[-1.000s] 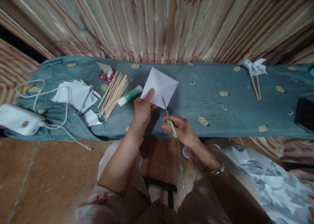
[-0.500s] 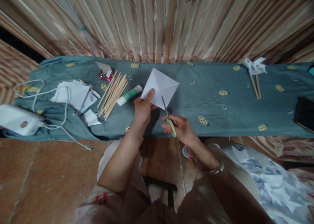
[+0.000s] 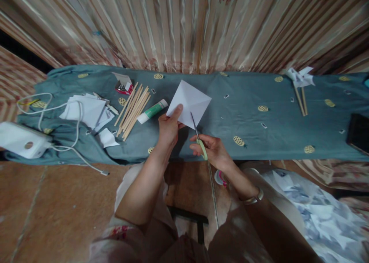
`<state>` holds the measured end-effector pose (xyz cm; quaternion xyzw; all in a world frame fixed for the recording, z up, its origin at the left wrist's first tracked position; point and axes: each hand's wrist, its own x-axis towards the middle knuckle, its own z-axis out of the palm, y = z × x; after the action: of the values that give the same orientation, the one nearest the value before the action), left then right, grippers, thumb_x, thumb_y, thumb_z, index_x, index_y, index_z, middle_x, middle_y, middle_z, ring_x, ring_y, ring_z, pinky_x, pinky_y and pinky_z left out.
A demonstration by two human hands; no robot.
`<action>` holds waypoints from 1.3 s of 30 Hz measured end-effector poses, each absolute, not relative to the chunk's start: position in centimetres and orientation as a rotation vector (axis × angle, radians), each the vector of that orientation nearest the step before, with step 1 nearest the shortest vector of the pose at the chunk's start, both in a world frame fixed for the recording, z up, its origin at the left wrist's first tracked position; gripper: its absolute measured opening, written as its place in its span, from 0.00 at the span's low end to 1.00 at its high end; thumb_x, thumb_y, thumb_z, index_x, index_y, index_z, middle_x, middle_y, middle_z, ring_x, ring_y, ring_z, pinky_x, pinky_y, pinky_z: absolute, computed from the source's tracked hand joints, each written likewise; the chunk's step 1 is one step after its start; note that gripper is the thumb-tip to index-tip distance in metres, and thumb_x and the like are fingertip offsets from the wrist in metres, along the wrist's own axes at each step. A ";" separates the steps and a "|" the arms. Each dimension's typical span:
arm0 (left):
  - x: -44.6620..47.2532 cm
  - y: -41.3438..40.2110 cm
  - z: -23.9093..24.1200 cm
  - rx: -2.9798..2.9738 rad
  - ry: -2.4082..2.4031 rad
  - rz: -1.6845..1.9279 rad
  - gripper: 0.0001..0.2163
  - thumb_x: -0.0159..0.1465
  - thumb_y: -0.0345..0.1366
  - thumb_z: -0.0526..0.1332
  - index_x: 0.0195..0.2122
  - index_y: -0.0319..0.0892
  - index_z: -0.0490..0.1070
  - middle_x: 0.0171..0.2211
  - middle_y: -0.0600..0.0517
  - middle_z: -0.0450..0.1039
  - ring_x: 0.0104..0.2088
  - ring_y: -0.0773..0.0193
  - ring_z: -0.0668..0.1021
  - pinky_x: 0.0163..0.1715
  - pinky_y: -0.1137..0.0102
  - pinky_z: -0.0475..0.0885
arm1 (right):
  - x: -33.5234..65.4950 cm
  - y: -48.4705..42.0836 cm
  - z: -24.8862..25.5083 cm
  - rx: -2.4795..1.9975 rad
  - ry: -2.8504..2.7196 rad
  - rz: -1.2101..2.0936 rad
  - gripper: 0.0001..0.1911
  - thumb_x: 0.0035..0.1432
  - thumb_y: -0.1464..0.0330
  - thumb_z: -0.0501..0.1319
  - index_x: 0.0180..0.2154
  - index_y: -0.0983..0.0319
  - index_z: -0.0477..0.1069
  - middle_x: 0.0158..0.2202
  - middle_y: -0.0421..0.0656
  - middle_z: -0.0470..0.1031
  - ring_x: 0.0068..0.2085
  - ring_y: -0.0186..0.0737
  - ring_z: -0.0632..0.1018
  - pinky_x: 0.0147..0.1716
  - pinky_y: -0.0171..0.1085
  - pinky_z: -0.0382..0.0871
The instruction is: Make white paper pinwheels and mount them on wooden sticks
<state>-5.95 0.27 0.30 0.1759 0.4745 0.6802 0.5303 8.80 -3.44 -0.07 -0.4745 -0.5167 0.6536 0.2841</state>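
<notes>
A white square of paper (image 3: 190, 97) with crease lines is pinched at its lower left side by my left hand (image 3: 170, 128), thumb on top. My right hand (image 3: 211, 147) grips scissors (image 3: 201, 144) with light green handles. Their blades reach over the paper's lower corner and point toward its middle. Just left of the paper lies a green and white glue stick (image 3: 152, 111), beside several thin wooden sticks (image 3: 133, 111).
An open red box of small metal pieces (image 3: 123, 85), a stack of white paper (image 3: 85, 110) and a white power bank (image 3: 24, 140) with its cable lie left. At right are paper pinwheels on sticks (image 3: 301, 78) and a dark phone-like object (image 3: 359, 134). A bag of paper (image 3: 325, 213) stands below.
Hardly anything differs. The whole view has shifted a few pixels; the paper and scissors keep the same position relative to each other.
</notes>
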 end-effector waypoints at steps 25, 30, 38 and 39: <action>-5.6 0.1 0.5 0.393 1.123 1.608 0.12 0.49 0.40 0.72 0.28 0.38 0.74 0.23 0.54 0.75 0.23 0.69 0.77 0.29 0.72 0.75 | 8.7 -3.4 0.2 -1.303 -1.333 1.764 0.20 0.40 0.55 0.73 0.32 0.61 0.75 0.19 0.35 0.72 0.21 0.30 0.72 0.22 0.31 0.67; -5.6 0.2 0.2 0.408 1.136 1.613 0.13 0.50 0.41 0.72 0.30 0.39 0.74 0.26 0.52 0.78 0.27 0.65 0.79 0.32 0.70 0.76 | 8.6 -3.4 0.1 -1.298 -1.294 1.767 0.21 0.38 0.55 0.73 0.32 0.61 0.75 0.19 0.35 0.72 0.20 0.29 0.71 0.21 0.31 0.66; -5.6 0.1 0.3 0.409 1.133 1.607 0.13 0.49 0.42 0.72 0.29 0.39 0.74 0.25 0.52 0.78 0.25 0.66 0.79 0.31 0.70 0.76 | 8.5 -3.4 0.2 -1.292 -1.282 1.770 0.21 0.38 0.55 0.74 0.31 0.61 0.75 0.18 0.34 0.71 0.20 0.29 0.71 0.22 0.31 0.67; -5.6 0.1 0.3 0.408 1.135 1.605 0.13 0.49 0.42 0.72 0.29 0.39 0.74 0.25 0.52 0.78 0.25 0.65 0.79 0.31 0.70 0.76 | 8.5 -3.4 0.1 -1.282 -1.287 1.769 0.21 0.38 0.54 0.73 0.31 0.61 0.75 0.18 0.34 0.71 0.20 0.29 0.71 0.22 0.31 0.67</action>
<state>-5.61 0.07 0.33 0.1712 0.4768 0.6745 0.5370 8.52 -3.41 0.12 -0.4827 -0.4843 0.6659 0.2984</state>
